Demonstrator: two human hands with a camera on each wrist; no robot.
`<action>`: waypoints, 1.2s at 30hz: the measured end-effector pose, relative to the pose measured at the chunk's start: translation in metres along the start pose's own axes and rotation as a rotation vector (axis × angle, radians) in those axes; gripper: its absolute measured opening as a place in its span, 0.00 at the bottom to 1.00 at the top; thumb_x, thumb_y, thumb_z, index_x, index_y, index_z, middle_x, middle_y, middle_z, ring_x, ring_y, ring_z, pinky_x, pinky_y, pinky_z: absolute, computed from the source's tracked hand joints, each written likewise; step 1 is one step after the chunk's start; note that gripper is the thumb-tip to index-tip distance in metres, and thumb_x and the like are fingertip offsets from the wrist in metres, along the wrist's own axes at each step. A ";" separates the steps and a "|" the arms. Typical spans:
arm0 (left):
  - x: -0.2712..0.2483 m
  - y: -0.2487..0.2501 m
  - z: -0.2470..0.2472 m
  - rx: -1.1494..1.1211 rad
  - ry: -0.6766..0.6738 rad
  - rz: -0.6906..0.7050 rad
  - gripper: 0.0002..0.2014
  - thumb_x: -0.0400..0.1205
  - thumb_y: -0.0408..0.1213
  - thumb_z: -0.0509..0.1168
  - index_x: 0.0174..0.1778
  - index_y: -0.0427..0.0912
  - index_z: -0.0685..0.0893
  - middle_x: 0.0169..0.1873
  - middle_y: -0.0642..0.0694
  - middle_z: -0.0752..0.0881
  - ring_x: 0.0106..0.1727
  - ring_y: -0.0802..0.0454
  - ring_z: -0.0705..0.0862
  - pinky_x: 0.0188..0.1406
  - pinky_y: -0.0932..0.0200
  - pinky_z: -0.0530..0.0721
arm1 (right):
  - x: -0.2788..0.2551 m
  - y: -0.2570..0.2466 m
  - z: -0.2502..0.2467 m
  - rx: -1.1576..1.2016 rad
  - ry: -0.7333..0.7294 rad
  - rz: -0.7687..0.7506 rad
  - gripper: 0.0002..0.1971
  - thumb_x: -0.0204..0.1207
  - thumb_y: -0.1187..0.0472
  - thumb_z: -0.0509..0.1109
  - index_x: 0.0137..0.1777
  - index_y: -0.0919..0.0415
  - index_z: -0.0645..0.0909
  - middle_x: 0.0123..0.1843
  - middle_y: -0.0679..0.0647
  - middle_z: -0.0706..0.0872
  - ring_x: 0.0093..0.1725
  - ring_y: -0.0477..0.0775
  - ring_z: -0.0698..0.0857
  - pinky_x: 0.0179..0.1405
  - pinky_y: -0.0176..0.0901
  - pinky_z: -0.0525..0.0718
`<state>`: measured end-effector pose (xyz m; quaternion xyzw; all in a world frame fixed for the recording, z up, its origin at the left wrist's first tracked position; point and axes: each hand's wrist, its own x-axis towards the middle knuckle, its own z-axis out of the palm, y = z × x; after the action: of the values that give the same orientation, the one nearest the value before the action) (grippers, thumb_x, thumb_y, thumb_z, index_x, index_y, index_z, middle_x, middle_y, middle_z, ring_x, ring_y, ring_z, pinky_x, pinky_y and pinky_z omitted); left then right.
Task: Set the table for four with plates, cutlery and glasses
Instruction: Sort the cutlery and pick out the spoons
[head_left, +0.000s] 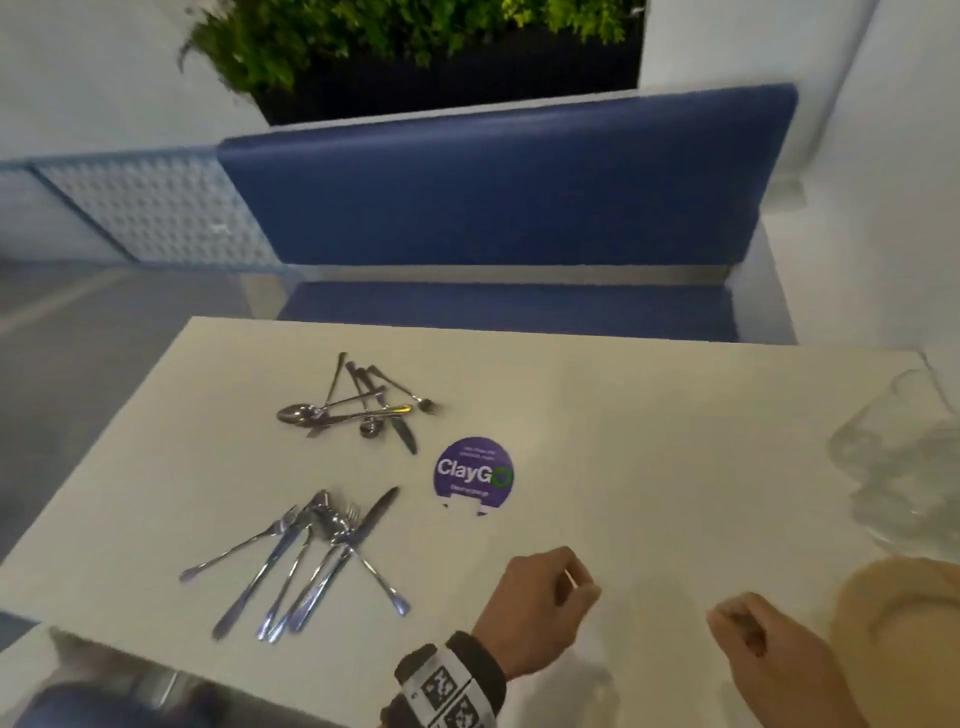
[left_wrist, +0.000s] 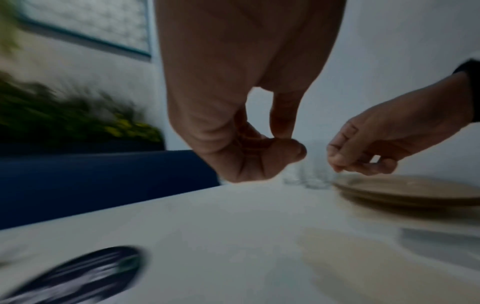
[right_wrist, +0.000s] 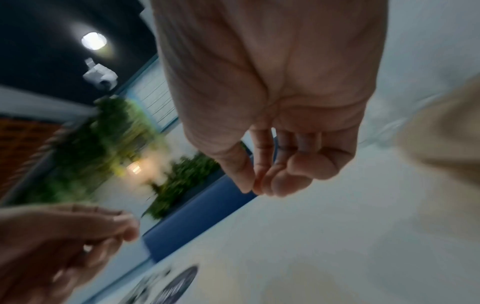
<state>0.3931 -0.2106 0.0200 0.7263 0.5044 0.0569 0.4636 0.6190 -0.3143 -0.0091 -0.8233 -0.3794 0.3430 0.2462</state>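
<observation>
Head view: two heaps of cutlery, the far heap (head_left: 358, 402) and the near heap (head_left: 306, 556), lie on the white bench (head_left: 649, 441) left of a round purple sticker (head_left: 474, 474). Blurred glasses (head_left: 893, 457) and tan plates (head_left: 904, 613) sit at the right edge. The left hand (head_left: 545, 597) and right hand (head_left: 753, 639) hover above the bench, fingers loosely curled, empty. Left wrist view: the stacked plates (left_wrist: 410, 191) rest just under the right hand (left_wrist: 376, 148). Right wrist view: relaxed fingers (right_wrist: 285, 174) hold nothing.
</observation>
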 end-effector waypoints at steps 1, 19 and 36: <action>-0.012 -0.020 -0.020 0.002 0.064 -0.026 0.11 0.85 0.52 0.65 0.48 0.49 0.85 0.37 0.51 0.87 0.33 0.60 0.78 0.38 0.69 0.77 | 0.005 -0.013 0.020 -0.064 -0.094 -0.046 0.16 0.74 0.63 0.77 0.29 0.47 0.79 0.30 0.34 0.82 0.34 0.39 0.81 0.40 0.29 0.76; -0.092 -0.309 -0.217 -0.040 0.347 -0.349 0.06 0.85 0.48 0.65 0.44 0.55 0.83 0.37 0.56 0.86 0.38 0.60 0.84 0.43 0.62 0.84 | -0.013 -0.238 0.334 -0.378 -0.347 -0.270 0.10 0.81 0.45 0.67 0.49 0.50 0.73 0.46 0.45 0.76 0.42 0.49 0.78 0.38 0.42 0.75; -0.026 -0.293 -0.210 0.312 0.093 -0.316 0.06 0.87 0.44 0.57 0.53 0.48 0.79 0.46 0.53 0.84 0.45 0.56 0.85 0.54 0.57 0.86 | -0.042 -0.201 0.313 -0.199 -0.260 -0.043 0.14 0.83 0.56 0.67 0.39 0.50 0.66 0.33 0.47 0.77 0.34 0.47 0.73 0.39 0.43 0.74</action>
<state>0.0656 -0.0834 -0.0657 0.6978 0.6353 -0.0617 0.3252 0.2723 -0.1833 -0.0613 -0.7840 -0.4576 0.4022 0.1193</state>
